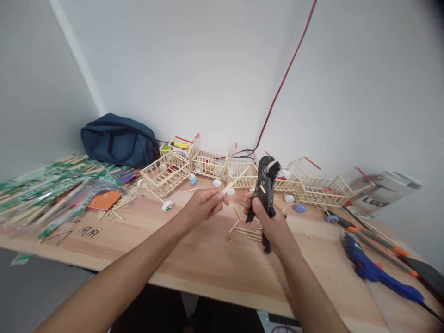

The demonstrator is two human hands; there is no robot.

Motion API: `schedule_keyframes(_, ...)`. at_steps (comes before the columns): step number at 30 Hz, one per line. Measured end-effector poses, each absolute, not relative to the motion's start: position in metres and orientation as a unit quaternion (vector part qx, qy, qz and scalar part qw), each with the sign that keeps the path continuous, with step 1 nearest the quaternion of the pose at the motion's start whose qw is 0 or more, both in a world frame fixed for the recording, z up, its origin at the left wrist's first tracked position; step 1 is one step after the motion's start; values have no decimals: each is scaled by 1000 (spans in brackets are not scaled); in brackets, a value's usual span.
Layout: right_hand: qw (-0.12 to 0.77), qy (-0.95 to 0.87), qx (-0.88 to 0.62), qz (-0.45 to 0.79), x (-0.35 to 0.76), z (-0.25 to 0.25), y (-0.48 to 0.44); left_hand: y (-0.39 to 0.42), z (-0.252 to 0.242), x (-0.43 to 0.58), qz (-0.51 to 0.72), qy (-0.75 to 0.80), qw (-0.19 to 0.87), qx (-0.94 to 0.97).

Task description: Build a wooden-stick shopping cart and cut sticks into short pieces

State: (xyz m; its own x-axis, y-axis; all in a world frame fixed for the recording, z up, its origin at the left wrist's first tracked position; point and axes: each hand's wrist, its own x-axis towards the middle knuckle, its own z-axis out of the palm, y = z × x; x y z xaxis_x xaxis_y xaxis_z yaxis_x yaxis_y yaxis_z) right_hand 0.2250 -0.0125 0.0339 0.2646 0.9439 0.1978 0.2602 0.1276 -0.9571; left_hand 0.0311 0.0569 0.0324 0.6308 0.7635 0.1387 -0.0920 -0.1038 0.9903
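Observation:
Thin pale wooden sticks (233, 182) stick up from between the pinched fingers of my left hand (207, 203). My right hand (268, 217) is wrapped round the handles of a black cutter tool (265, 187), whose head points up and away from me. A small gap separates the sticks from the cutter. Below and between the hands, several short cut stick pieces (248, 232) lie on the wooden table (208, 259). Behind the hands stands a row of small carts made of sticks (166, 173), some with bottle-cap wheels (168, 206).
A blue bag (120, 141) stands at the back left, beside wrapped sticks (52, 189) and an orange piece (104, 200). On the right lie a blue glue gun (378, 270), orange-and-black tools (385, 245) and a tilted box (388, 192). A red cable (289, 76) hangs down the wall.

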Motion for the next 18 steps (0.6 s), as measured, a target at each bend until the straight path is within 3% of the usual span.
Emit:
schedule_keyframes(9,329,-600,-645,341,247,49,-50,54,40,22,424,331,343,770)
schedule_keyframes(18,309,-600,-638,372,224,56,-39,47,43,24,390,397,178,812)
